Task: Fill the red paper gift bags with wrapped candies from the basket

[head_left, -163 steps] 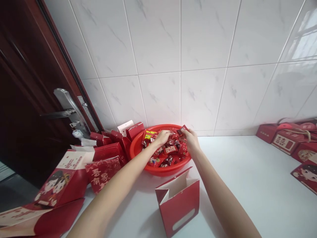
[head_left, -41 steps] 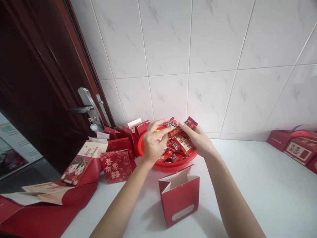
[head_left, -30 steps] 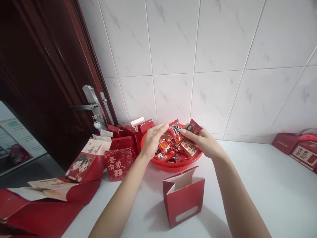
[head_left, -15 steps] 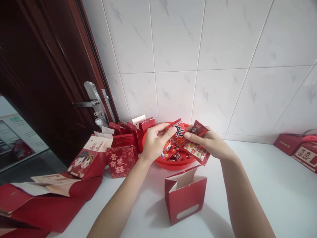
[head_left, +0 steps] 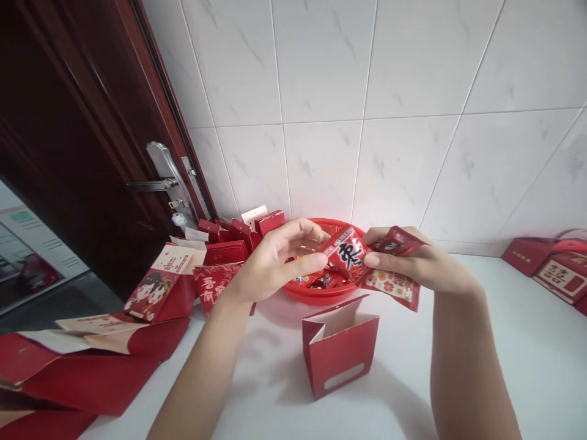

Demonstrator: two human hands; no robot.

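Right hand (head_left: pixel 426 266) grips what seem red candy packets (head_left: pixel 346 253).

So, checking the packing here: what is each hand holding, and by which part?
The right hand pinches red snack packets at their right ends; the left hand is open beside them, contact unclear.

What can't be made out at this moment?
Head view:
- Contents of the red basket: hidden by the left hand and right hand.
- Print on the dark red packet: blurred.
- Red boxes at right: cut off by the frame edge.
- Inside of the paper bag: hidden by its wall.
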